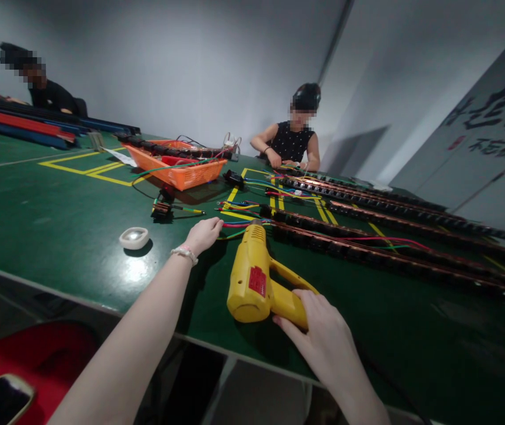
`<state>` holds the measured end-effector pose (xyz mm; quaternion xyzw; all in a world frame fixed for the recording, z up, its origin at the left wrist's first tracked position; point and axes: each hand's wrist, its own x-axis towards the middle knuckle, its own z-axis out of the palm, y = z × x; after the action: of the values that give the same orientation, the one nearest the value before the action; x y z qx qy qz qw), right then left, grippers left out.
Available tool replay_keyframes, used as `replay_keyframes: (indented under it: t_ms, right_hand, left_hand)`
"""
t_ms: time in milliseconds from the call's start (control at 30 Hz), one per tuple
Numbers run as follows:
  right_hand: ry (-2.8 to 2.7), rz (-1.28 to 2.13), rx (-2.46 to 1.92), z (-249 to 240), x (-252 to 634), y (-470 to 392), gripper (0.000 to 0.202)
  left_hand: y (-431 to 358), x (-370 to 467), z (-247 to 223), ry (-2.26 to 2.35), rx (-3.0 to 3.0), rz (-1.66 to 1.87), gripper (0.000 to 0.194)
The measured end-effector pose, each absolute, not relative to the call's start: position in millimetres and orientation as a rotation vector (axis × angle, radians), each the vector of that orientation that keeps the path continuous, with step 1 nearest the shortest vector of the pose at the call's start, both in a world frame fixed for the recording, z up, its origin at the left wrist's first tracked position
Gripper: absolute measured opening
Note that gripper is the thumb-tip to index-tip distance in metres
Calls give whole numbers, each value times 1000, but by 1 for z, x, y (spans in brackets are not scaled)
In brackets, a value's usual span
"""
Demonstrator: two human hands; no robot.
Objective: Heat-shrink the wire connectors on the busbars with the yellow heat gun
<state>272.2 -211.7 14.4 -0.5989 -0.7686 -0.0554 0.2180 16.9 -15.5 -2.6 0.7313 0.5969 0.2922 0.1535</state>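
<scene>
My right hand [323,330] is wrapped round the handle of a yellow heat gun [252,283] with a red label. The gun's nozzle points away from me, at the wires near the end of a long dark rail with copper-coloured strips [345,245]. My left hand [203,237] is closed on the loose ends of several coloured wires [239,224], red, blue and green among them, just left of the nozzle. The fingers hide the wire tips. A second rail [310,221] lies close behind, its wires [239,205] reaching left.
An orange basket [199,176] holds more rails and wires. Nearer stand a small black part with wires [163,208] and a white round object [134,237]. Further rails [412,218] stretch right across the green table [79,236]. One person [294,141] works opposite, another [53,97] far left.
</scene>
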Motion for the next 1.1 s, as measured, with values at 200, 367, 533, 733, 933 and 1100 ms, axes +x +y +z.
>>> replay_keyframes:
  t_ms: [200, 367, 533, 733, 933, 1100]
  right_hand:
    - [-2172, -186, -1587, 14, 256, -213, 40]
    - [-2210, -218, -1528, 12, 243, -215, 43]
    - [-2268, -250, -1460, 11, 240, -215, 50]
    - [-2274, -208, -1405, 10, 243, -211, 53]
    - [-2245, -121, -1405, 14, 249, -208, 48]
    - [-2221, -70, -1480, 17, 259, -210, 46]
  left_hand:
    - [-17, 19, 1, 1744, 2076, 824, 43]
    - [-14, 19, -1, 1736, 2082, 827, 43]
    - [-9, 17, -5, 1777, 2046, 840, 49]
    - [-9, 15, -6, 1774, 2004, 882, 54]
    - [-9, 14, -7, 1722, 2129, 891, 40]
    - [-10, 15, -8, 1725, 2112, 880, 40]
